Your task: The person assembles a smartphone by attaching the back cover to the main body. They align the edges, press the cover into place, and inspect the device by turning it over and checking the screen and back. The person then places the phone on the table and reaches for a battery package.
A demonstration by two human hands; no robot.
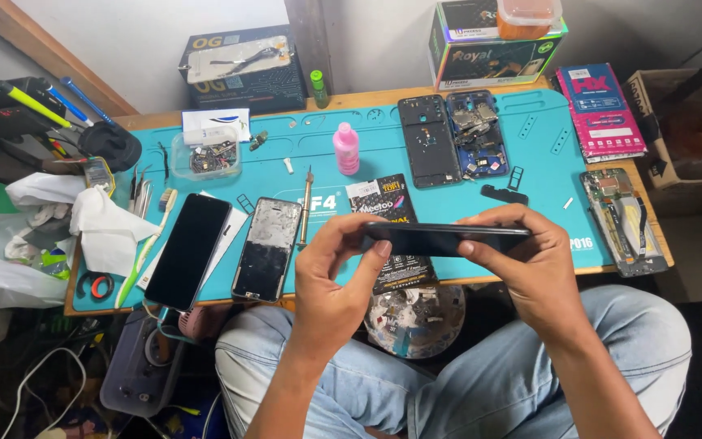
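Note:
Both my hands hold a thin black phone (440,240) edge-on, level, above the front edge of the teal work mat (383,154). My left hand (331,284) grips its left end with thumb and fingers. My right hand (526,260) clasps its right end, fingers curled over the top. Under the phone lies a black printed packet (383,199). On the mat to the left lie a black phone (188,248) face up and a phone with a stripped, scratched back (266,248), with a screwdriver (305,207) beside it.
At the back of the mat are a pink bottle (346,148), an opened phone in two halves (452,138) and a clear tub of parts (206,154). Another opened phone (621,219) lies at the right edge. Boxes stand behind. A toothbrush (146,248), tissues and tools crowd the left.

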